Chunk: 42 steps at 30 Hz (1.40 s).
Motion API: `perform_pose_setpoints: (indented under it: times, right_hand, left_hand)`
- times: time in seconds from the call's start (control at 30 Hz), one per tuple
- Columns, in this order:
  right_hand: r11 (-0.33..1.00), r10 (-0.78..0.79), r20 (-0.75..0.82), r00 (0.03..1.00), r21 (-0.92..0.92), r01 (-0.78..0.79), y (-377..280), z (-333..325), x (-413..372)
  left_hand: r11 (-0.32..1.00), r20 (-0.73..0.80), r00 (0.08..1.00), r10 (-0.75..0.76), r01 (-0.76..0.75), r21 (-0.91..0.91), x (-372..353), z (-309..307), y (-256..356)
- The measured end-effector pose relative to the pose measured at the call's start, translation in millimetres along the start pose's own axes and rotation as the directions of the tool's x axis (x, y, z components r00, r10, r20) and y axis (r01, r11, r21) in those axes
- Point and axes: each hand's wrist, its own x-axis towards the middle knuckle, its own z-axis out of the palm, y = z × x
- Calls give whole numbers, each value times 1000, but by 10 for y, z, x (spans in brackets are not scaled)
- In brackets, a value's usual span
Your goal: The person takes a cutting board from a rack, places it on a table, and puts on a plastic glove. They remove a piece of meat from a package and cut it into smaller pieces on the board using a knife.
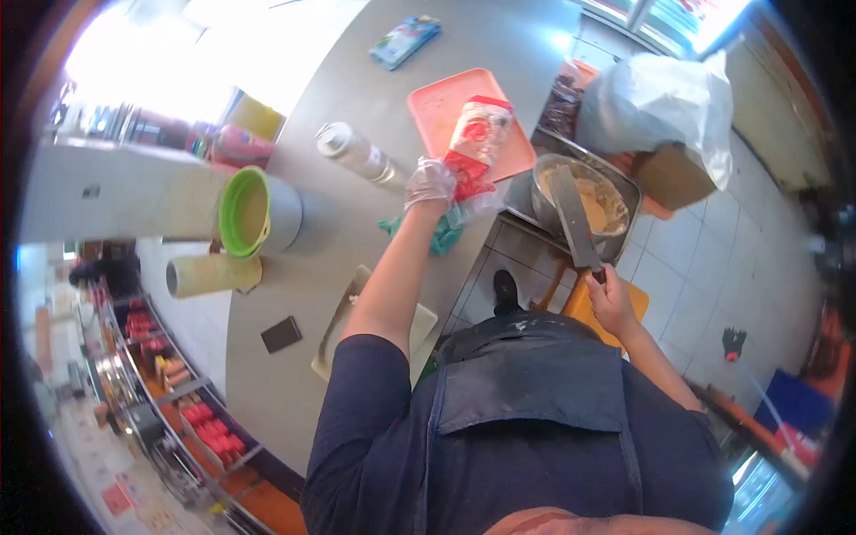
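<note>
My left hand (431,185), in a clear plastic glove, is closed at the near red end of a red-and-white plastic bag (481,134). The bag lies over a pink tray (434,100) on the counter. My right hand (612,303), bare, grips the dark handle of a large knife (575,214). Its wide blade points away from me, over a metal bowl (544,201) holding pale, batter-like stuff (599,198). Beside my left hand stand a clear bottle with a white cap (357,153) and a crumpled green cloth (437,235).
A grey counter (325,236) runs along my left. On it are a bucket with a green rim (283,214), a dark phone-like slab (282,334), a pale tray (426,332) and a blue packet (406,42). Beyond the bowl sits a big white plastic bag (660,98).
</note>
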Motion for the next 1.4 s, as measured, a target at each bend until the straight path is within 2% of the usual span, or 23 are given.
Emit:
perform_pose_setpoints:
  times: [0.07,0.13,0.23,0.3,0.33,0.37,0.4,0.47,0.5,0.6,0.63,0.73,0.77,0.87,0.9,0.97,1.0,1.1,1.17,1.2,1.3,1.4]
  right_hand:
    - [987,107,-7,994,119,-105,113,-2,-106]
    - [985,114,-27,993,131,-110,193,-17,-91]
    - [977,126,-46,991,181,-116,220,4,-45]
    - [952,149,-75,986,280,-122,97,27,3]
    - [947,143,-88,986,302,-110,71,24,52]
    - [941,136,-101,986,324,-97,46,22,97]
    - [949,108,-108,988,308,-70,54,14,163]
    - [952,78,-79,994,300,-50,-34,18,305]
    - [950,76,-44,996,308,-59,-181,-5,370]
    - [953,21,64,998,300,-40,-402,69,599]
    - [955,-7,103,995,295,-24,-459,134,671]
    - [956,-73,246,967,295,-3,-687,352,865]
    - [966,-144,292,946,247,71,-849,369,930]
    - [971,-183,402,897,218,101,-1060,597,1095]
    - [971,-166,443,881,230,68,-1168,648,1126]
    - [969,-128,513,849,247,-4,-1370,733,1175]
    - [969,-143,510,848,245,16,-1393,792,1192]
    - [963,-217,493,843,251,101,-1417,984,1217]
    - [947,-295,465,834,257,192,-1398,1064,1212]
    - [953,-278,470,838,247,178,-1378,1098,1201]
    - [969,-220,485,846,205,135,-1397,1158,1094]
    - [980,-185,499,847,162,118,-1518,1193,932]
  left_hand:
    - [997,85,996,16,-22,76,-30,-87,95]
    - [994,75,993,-91,96,-57,-172,-533,332]
    - [1000,92,996,2,-3,19,-129,-214,40]
    - [992,124,992,-27,42,-116,-270,-357,40]
    - [953,151,984,-90,129,-275,-468,-727,200]
    - [878,186,971,-152,219,-425,-667,-968,288]
    - [741,218,960,-173,273,-614,-842,-1012,263]
    - [340,281,937,-209,339,-877,-1220,-1078,158]
    - [229,351,916,-195,390,-892,-1423,-1227,121]
    - [-48,285,935,-210,281,-958,-2080,-1395,-116]
    - [-44,238,947,-217,234,-971,-2285,-1456,-194]
    - [-7,163,885,-437,178,-984,-2874,-1679,-341]
    - [5,142,859,-493,167,-986,-3036,-1765,-366]
    - [19,197,754,-627,268,-963,-3384,-1804,-460]
    - [13,198,740,-643,269,-963,-3459,-1833,-422]
    - [48,234,664,-710,378,-925,-3613,-1719,-498]
    - [60,252,626,-738,433,-899,-3696,-1632,-546]
    - [190,164,641,-750,446,-875,-4103,-1277,-784]
    - [322,118,587,-801,588,-742,-4308,-1103,-865]
    - [378,89,567,-819,650,-659,-4399,-1017,-903]
    - [364,12,550,-835,568,-738,-4666,-797,-989]
    - [372,163,503,-849,787,-492,-4788,-794,-1069]
